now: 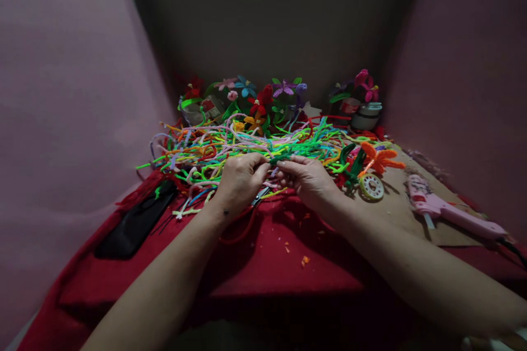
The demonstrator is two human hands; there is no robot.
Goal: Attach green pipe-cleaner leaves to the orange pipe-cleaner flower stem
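Note:
Both hands meet near the middle, pinching a dark green pipe cleaner [280, 159] between them. My left hand [241, 178] is closed on its left end, thumb against the curled fingers. From the right, my right hand [307, 175] grips the other end between thumb and fingers. Just behind them spreads a heap of many-coloured pipe cleaners [230, 145]. Scissors [260, 196] lie partly under my left hand. To the right of my right hand rests an orange pipe-cleaner flower [379, 159] with dark green leaves.
A black phone [134, 225] lies at left on the red cloth [288, 274]. At right, a pink glue gun [453, 211] and a yellow-rimmed spool [371, 187] rest on cardboard [399, 225]. Pipe-cleaner flowers [259, 101] and a lidded jar [366, 115] stand behind. Orange scraps [305, 261] lie in front.

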